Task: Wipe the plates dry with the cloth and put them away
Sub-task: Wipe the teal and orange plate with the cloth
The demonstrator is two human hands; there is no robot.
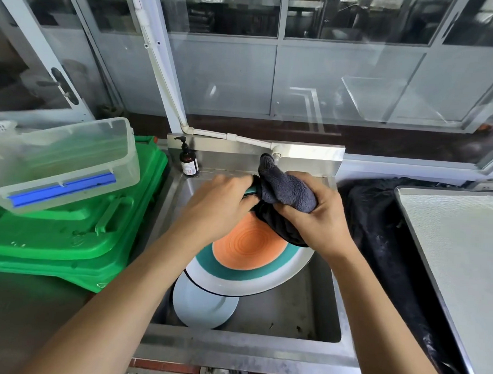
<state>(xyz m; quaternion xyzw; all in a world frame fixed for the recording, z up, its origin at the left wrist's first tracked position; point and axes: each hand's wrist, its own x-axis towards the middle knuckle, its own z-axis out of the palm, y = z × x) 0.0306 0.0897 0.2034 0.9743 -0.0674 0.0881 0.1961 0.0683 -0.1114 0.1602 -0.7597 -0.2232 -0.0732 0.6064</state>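
- The left hand (219, 202) grips the far rim of a large plate (245, 260), fingers curled over its edge, holding it tilted above the sink (290, 316).
- The plate has an orange centre with faint rings, then a teal band, a white band and a thin dark line at the edge.
- The right hand (320, 221) grips a dark grey cloth (287, 188), bunched in the fingers and pressed against the plate's upper right rim; one corner of the cloth sticks up toward the tap (277, 157).
- A second plate (203, 306), pale blue-grey, leans in the sink under the near edge of the large one, partly covered by it.
- A brown pump bottle (188, 163) stands at the sink's back left corner; its white label carries print too small to read.
- Left of the sink, a clear plastic box (62, 162) with a blue clip rests tilted on a green bin lid (68, 235); raised marks on the lid cannot be made out.
- Right of the sink lies a black plastic sheet (379, 221), and beside it a metal tray (462, 253).
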